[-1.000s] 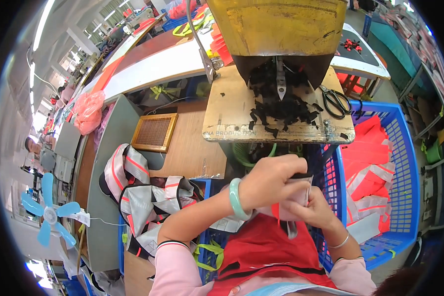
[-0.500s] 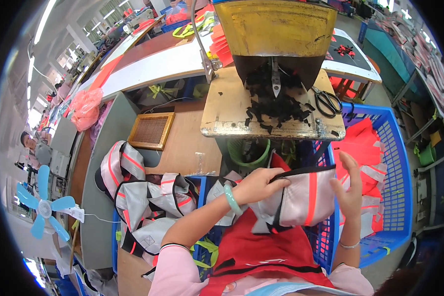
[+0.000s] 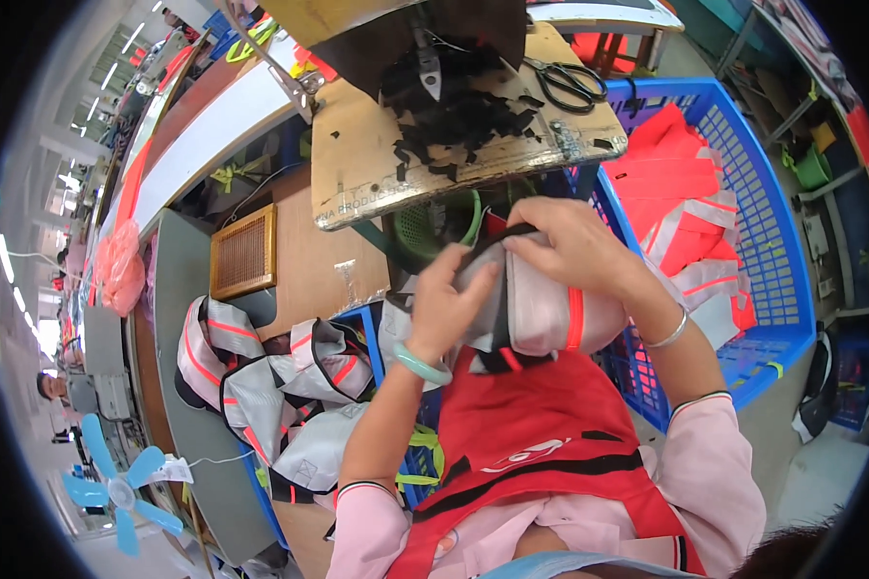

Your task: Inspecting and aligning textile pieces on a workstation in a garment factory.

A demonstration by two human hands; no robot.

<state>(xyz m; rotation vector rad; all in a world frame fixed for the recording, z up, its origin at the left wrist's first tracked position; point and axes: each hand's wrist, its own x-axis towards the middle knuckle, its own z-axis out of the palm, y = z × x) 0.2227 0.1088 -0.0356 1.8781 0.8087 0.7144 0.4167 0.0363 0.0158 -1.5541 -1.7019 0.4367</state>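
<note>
Silver fabric piece (image 3: 541, 314) | left hand (image 3: 449, 304): pinching its left side | right hand (image 3: 577, 249): pinching its black edge

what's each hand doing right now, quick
Left hand: closed, holding the grey piece at its left edge.
Right hand: closed, gripping its black-trimmed top.

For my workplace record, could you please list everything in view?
Piece: 1, striped grey, centre
Machine: 1, yellow, top
Board: 1, wooden, below machine
Scraps: many, black, on board
Scissors: 1, black, board's right
Crates: 2+, blue, both sides
Panels: several, red and grey, right crate
Striped pieces: several, grey, left
Basket: 1, green, under board
Frame: 1, brown, left
Bag: 1, pink, left
Fan: 1, blue, lower left
Tables: 2+, white, background
Apron: 1, red, worn
Bangles: 2, green and silver, wrists
Left fingers: several, bare, at piece
Right fingers: several, bare, on piece
</note>
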